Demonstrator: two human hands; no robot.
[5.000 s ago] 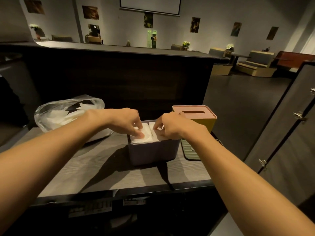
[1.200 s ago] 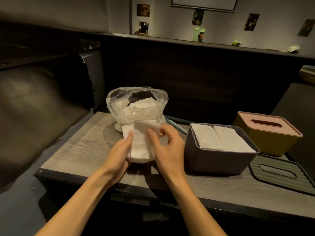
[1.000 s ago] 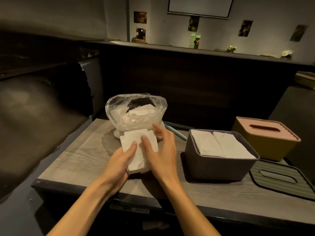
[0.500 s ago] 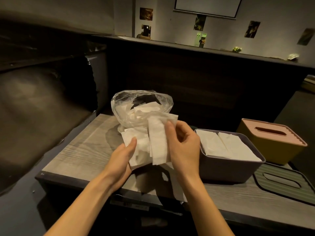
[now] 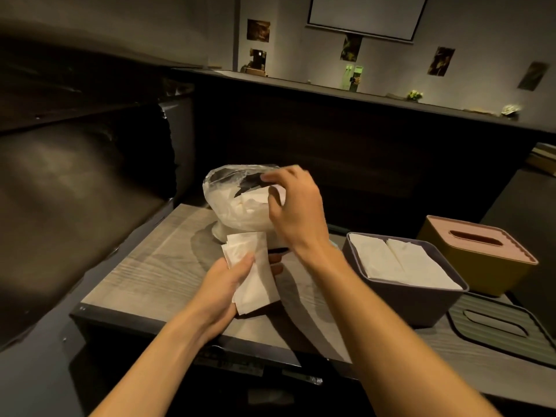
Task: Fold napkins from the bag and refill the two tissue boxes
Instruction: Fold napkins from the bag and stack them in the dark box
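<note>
Both forearms reach forward, bare. The left hand (image 5: 224, 284) lies palm up low over the near part of the table, thumb pressed down and fingers curled under what it holds. The right hand (image 5: 293, 206) is raised farther back, wrist bent, fingertips pinching.

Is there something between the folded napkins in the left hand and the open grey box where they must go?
Nothing solid blocks the way. Only the right forearm, reaching to the clear plastic bag, crosses between the white folded napkins in the left hand and the lidless grey tissue box.
</note>
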